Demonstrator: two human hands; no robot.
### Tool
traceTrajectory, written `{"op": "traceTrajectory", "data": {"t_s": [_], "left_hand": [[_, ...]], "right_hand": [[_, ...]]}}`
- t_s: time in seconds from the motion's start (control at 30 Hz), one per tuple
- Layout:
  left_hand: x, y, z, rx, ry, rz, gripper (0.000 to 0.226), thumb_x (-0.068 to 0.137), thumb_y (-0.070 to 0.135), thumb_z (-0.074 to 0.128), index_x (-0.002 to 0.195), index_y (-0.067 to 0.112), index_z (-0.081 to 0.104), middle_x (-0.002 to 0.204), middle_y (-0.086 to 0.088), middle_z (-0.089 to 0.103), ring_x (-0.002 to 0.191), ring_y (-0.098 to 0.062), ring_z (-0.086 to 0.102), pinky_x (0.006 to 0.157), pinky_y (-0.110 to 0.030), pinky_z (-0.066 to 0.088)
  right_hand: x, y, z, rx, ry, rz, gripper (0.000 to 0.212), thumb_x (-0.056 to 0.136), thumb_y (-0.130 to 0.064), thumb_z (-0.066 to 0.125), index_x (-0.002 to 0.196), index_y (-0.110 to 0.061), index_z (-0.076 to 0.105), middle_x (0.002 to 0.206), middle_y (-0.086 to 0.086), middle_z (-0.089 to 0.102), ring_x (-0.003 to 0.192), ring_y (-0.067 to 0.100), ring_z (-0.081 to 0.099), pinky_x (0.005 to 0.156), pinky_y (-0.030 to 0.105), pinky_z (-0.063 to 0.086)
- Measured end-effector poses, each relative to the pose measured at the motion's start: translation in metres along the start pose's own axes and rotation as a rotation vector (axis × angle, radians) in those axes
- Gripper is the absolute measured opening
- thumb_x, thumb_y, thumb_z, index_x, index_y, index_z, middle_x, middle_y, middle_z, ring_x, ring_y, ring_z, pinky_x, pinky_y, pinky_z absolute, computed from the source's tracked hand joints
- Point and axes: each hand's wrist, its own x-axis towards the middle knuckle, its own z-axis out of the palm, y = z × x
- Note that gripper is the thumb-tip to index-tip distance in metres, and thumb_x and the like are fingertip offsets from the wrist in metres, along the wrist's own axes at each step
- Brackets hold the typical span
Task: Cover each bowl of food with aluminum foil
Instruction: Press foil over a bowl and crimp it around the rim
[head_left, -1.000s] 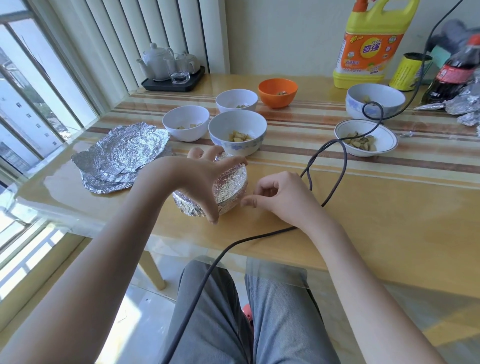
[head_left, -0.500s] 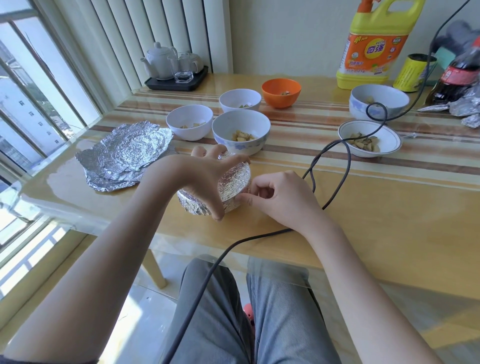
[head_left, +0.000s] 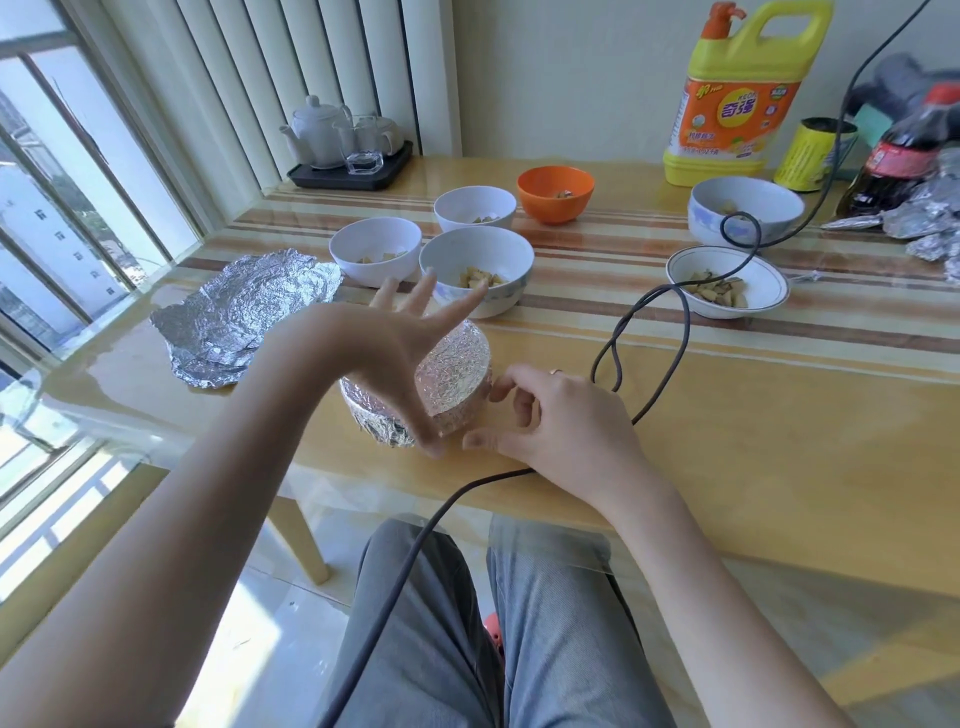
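i see both forearms bare, no sleeves in view; the right hand (head_left: 563, 421) wears a thin ring on one finger, and grey trousers (head_left: 498, 634) cover my legs below

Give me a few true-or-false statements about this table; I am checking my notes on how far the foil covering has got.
1. The bowl nearest the person is wrapped in foil. True.
2. The orange bowl is covered with foil. False: it stands open, with food showing inside.
3. Spare foil sheets lie on the table to the left of the wrapped bowl. True.
4. The left hand is a closed fist. False: its fingers are spread over the wrapped bowl.
5. The right hand is at the wrapped bowl's right side, fingers curled. True.
6. The teapot stands beside the yellow detergent bottle. False: it sits on a dark tray at the far left, by the blinds.
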Motion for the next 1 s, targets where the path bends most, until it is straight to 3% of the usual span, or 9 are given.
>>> {"op": "traceTrajectory", "data": {"t_s": [0.07, 0.17, 0.3, 0.57, 0.73, 1.0], "left_hand": [[0.004, -0.001, 0.002, 0.037, -0.017, 0.062, 0.147, 0.050, 0.051, 0.091, 0.137, 0.061, -0.027, 0.155, 0.012, -0.033, 0.142, -0.025, -0.034, 0.116, -0.059, 0.004], [0.009, 0.000, 0.009, 0.034, 0.009, 0.136, 0.132, 0.056, 0.042, 0.091, 0.140, 0.065, -0.009, 0.157, 0.014, -0.009, 0.146, -0.022, -0.007, 0.114, -0.053, 0.020], [0.011, -0.002, 0.010, 0.018, 0.064, 0.162, 0.114, 0.056, 0.038, 0.088, 0.133, 0.063, 0.008, 0.148, 0.012, 0.009, 0.137, -0.022, 0.009, 0.104, -0.048, 0.036], [0.012, 0.000, 0.010, 0.023, 0.054, 0.149, 0.108, 0.058, 0.035, 0.087, 0.131, 0.059, 0.012, 0.148, 0.012, 0.007, 0.136, -0.024, 0.008, 0.103, -0.049, 0.037], [0.011, 0.001, 0.010, 0.013, 0.051, 0.158, 0.106, 0.059, 0.035, 0.086, 0.132, 0.059, 0.013, 0.148, 0.014, 0.006, 0.137, -0.024, 0.007, 0.102, -0.048, 0.037], [0.011, 0.000, 0.012, 0.008, 0.059, 0.162, 0.104, 0.059, 0.035, 0.086, 0.130, 0.060, 0.014, 0.148, 0.013, 0.007, 0.136, -0.022, 0.009, 0.099, -0.046, 0.038]], "right_hand": [[0.001, -0.006, 0.004, -0.049, 0.035, 0.005, 0.053, 0.065, -0.080, 0.057, 0.091, -0.034, 0.054, 0.069, -0.012, 0.053, 0.070, 0.008, 0.054, 0.060, 0.027, 0.042], [0.002, -0.012, 0.007, -0.056, 0.066, -0.008, 0.042, 0.073, -0.073, 0.060, 0.084, -0.034, 0.046, 0.066, -0.013, 0.045, 0.074, 0.012, 0.057, 0.060, 0.028, 0.041], [0.002, -0.008, 0.008, -0.041, 0.066, -0.060, 0.039, 0.080, -0.064, 0.060, 0.089, -0.025, 0.058, 0.070, -0.012, 0.053, 0.073, 0.016, 0.059, 0.061, 0.031, 0.044], [0.005, -0.001, 0.003, 0.132, -0.018, -0.048, 0.024, 0.085, -0.052, 0.062, 0.088, -0.029, 0.064, 0.074, -0.014, 0.059, 0.062, -0.001, 0.046, 0.054, 0.018, 0.035], [0.009, 0.004, 0.003, 0.255, -0.094, -0.005, 0.015, 0.086, -0.050, 0.062, 0.082, -0.035, 0.063, 0.077, -0.008, 0.067, 0.065, 0.003, 0.052, 0.057, 0.024, 0.042], [0.021, 0.008, 0.000, 0.257, -0.088, 0.065, 0.034, 0.080, -0.055, 0.067, 0.068, -0.024, 0.070, 0.063, -0.003, 0.063, 0.054, 0.009, 0.048, 0.054, 0.030, 0.040]]}}
